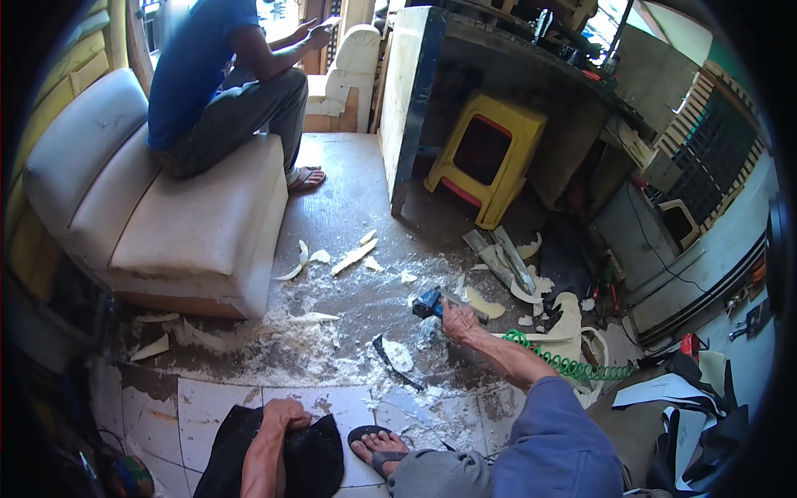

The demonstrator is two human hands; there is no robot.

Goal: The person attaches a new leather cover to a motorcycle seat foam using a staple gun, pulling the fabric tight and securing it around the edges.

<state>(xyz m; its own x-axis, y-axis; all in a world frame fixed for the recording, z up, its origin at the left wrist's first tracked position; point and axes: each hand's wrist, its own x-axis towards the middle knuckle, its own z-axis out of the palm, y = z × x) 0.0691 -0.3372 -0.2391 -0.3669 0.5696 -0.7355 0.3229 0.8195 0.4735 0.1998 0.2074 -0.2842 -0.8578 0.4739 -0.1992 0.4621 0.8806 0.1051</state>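
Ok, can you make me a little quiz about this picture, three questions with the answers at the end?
1. Which hand of the camera wearer holds the blue tool? A) left B) right
2. True or false: the person in the blue shirt sits on the white seat.
3. Fill in: the curly hose is colored ____.

Key:
1. B, the right hand.
2. True.
3. Green.
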